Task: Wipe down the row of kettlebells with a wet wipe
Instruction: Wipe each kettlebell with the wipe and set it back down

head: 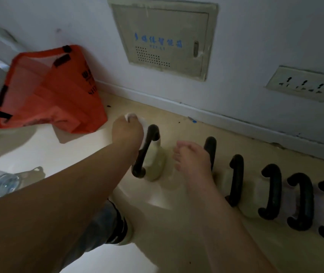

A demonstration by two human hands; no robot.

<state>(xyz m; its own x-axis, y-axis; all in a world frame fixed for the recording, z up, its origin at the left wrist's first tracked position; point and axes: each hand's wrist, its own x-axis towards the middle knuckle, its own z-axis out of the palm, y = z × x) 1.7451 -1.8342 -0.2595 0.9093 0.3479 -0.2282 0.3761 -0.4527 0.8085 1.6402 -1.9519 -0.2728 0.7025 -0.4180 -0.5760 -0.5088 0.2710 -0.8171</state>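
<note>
Kettlebells [271,191] with black handles and pale bodies stand in a row on the floor [176,223], six of them, running from under the hands away past the right hand and parallel to the skirting board [206,113]. The left hand [127,132] has its fingers curled round a white wet wipe [142,122] and holds it against the top of the handle of the first kettlebell [156,162], which tilts a little. The right hand [193,157] lies just beside it, in front of the handle of the second kettlebell [210,147], fingers loosely bent. It may be resting on that handle, but motion blur hides whether it grips. Beyond and outward of the left hand an orange bag [48,91] leans against the wall [78,20], its mouth open. Its contents cannot be made out. Well outside the left forearm lies a clear plastic bottle [1,183] on its side. Bare floor lies between the bag and the left hand, and a strip runs between the row and the skirting board. Above the hands the wall carries a closed metal panel [165,40] and a socket plate [303,83].
</note>
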